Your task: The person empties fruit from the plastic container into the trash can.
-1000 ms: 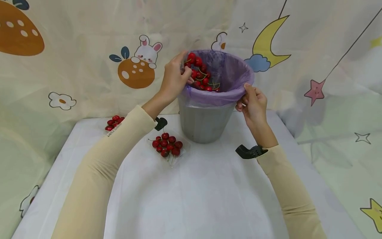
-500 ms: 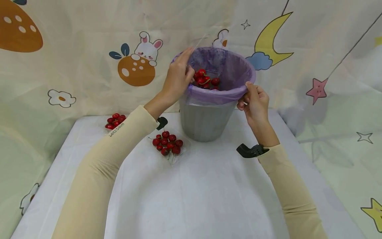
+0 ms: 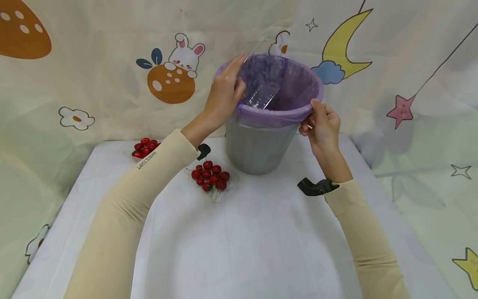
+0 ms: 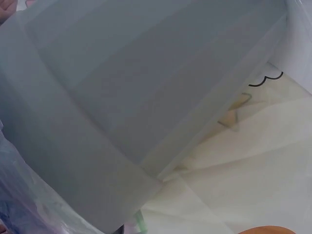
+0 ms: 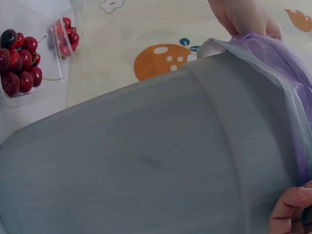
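My left hand (image 3: 225, 93) grips a clear plastic box (image 3: 263, 95) at the left rim of a grey bin (image 3: 257, 151). The box is tipped over the bin's mouth and shows no cherries in it. A purple bin liner (image 3: 298, 81) covers the inside and folds over the rim. At the right side of the rim, my right hand (image 3: 324, 124) pinches the liner's folded edge, thumb on top. The bottom of the bin is hidden, so whatever lies there cannot be seen. In the right wrist view, fingers (image 5: 287, 209) rest at the liner's edge.
A clear box of cherries (image 3: 210, 176) sits on the white table (image 3: 242, 241) in front of the bin. Farther back on the left, another box of cherries (image 3: 145, 145) is partly behind my left sleeve (image 3: 149, 178). A printed cloth backdrop (image 3: 112, 62) hangs behind.
The cherries that were in the left hand's box have dropped out of sight into the bin as the box tipped. My right hand has kept its hold on the liner.
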Tool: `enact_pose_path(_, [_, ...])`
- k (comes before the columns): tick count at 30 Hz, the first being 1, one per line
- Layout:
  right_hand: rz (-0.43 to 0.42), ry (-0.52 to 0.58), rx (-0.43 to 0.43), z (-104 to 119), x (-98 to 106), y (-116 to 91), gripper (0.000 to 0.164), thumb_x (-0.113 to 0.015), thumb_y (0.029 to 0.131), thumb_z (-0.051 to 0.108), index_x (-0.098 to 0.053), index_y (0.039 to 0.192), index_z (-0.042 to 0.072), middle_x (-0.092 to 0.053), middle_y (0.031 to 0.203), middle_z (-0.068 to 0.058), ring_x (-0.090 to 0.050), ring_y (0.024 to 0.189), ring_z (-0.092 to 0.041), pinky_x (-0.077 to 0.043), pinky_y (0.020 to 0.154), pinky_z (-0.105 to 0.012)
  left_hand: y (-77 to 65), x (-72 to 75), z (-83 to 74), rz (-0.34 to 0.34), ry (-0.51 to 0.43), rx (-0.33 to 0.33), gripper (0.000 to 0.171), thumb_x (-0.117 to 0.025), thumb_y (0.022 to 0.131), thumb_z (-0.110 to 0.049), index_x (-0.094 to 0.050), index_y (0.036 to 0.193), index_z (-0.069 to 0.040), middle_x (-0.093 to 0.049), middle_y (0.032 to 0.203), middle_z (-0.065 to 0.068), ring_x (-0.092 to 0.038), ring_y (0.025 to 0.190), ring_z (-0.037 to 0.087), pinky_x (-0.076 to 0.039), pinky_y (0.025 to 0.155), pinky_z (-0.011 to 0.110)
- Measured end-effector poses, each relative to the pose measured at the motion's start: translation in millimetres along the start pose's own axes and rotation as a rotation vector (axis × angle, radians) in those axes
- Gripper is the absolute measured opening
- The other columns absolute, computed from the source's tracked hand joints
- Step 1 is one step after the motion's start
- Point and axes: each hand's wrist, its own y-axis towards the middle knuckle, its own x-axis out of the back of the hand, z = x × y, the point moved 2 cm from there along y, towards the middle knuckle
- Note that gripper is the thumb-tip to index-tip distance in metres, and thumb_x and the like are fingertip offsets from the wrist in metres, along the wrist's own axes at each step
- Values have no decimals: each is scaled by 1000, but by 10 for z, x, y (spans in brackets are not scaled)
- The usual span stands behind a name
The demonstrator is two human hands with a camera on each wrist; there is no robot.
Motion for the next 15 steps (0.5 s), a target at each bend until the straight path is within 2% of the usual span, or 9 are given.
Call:
enact_pose_path(2, [-2,2,2,2,-2,7,30,-67,93,17,-46,76,5,-38,56,-2,-39,44,-16,-34,38,-22,3,1,3,1,-1,4,48,-42,97,3,-42,145,1,-40,152,13,-66,71,22,-40,105,23])
enact_pose_path(7, [0,-1,4,-3,-6,15,29,-67,93,17,-47,76,5,-37,56,-2,-39,44,-16,-34,38,-22,1,3,15,18,-35,41,49,-40,99,1,-38,148,0,-38,154,12,-70,76,21,-52,85,23])
enact_pose_path(10, [-1,-1,6,-7,-5,13,28,-67,93,17,-47,76,5,-37,56,-2,-39,44,-16,-35,38,-22,-3,0,25,11,-61,53,49,-41,99,0,-36,148,1,-38,153,14,-70,75,20,-55,79,23])
enact_pose_path(15, [-1,-6,19,-15,7,9,29,-68,93,18,-47,76,5,-37,57,-2,-39,44,-16,-35,38,-21,-4,-8,43,-2,-179,111,50,-44,100,-3,-36,149,-1,-40,150,14,-70,75,20,-57,69,18])
